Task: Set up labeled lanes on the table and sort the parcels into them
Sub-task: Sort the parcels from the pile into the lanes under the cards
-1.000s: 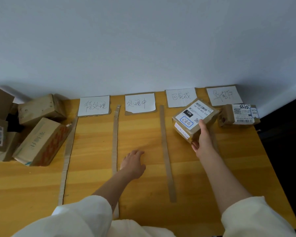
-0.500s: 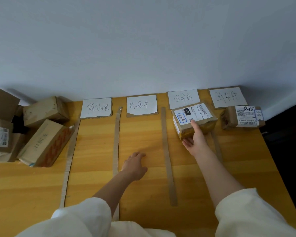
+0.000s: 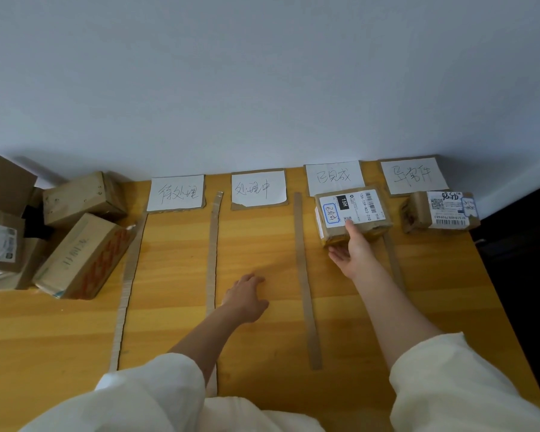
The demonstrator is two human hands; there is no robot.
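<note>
Four handwritten label cards lie along the wall: first, second, third, fourth. Cardboard strips divide the wooden table into lanes. A brown parcel with a white 15H label rests in the third lane below its card. My right hand holds its near edge, thumb on top and fingers against the front face. My left hand rests flat on the second lane, holding nothing. Another labelled parcel sits in the fourth lane.
Several brown parcels are piled at the far left, among them a large tilted box with red print and a plain box behind it. The table's right edge drops to dark floor. The wall closes the back.
My right hand has lowered the 15H parcel from a tilted, lifted pose onto the third lane, flat below its card. My left hand has stayed in place on the table.
</note>
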